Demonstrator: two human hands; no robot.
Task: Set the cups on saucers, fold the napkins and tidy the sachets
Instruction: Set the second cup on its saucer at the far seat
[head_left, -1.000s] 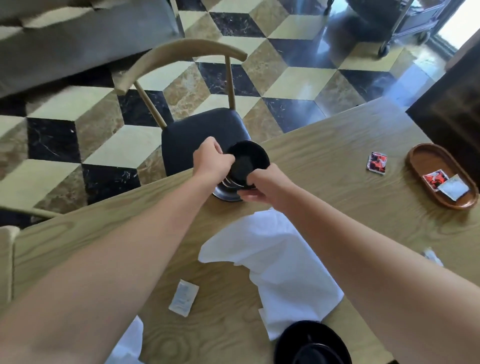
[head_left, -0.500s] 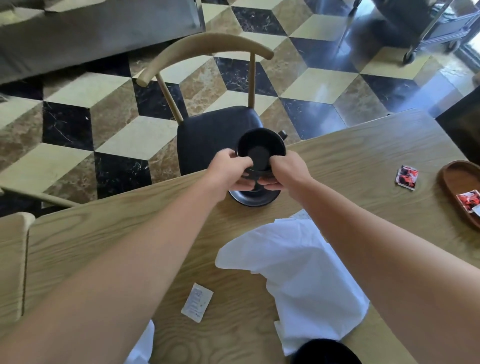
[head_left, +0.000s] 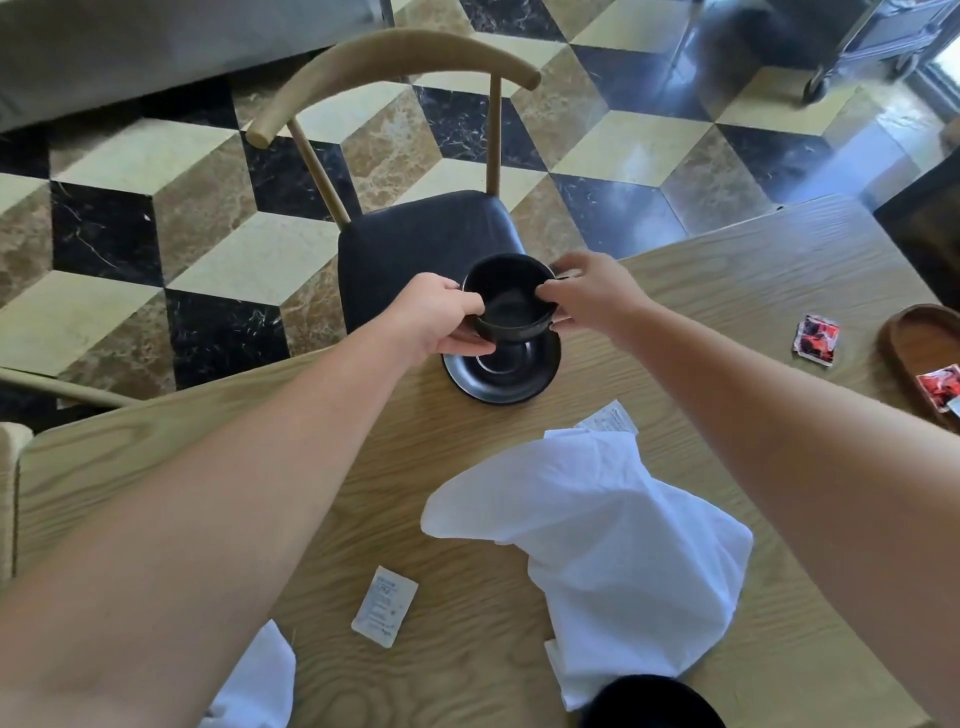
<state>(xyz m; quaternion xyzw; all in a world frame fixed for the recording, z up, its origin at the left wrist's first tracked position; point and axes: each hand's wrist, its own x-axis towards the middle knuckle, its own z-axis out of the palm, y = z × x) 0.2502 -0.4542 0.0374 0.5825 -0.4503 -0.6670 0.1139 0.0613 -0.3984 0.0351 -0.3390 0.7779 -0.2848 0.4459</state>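
Gripping a glossy black round cup from both sides, the left hand and right hand curl their fingers round its rim, holding it upright just above a shallow black saucer on the grainy wooden surface. A crumpled white napkin lies nearer.

wooden tray cut off, sachet print illegible

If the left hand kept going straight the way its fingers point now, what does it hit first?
The black cup: the left hand points right, toward the right hand, and already grips the cup's near wall over the black saucer. Past the cup, it would likely meet the right hand's fingers on the opposite side.
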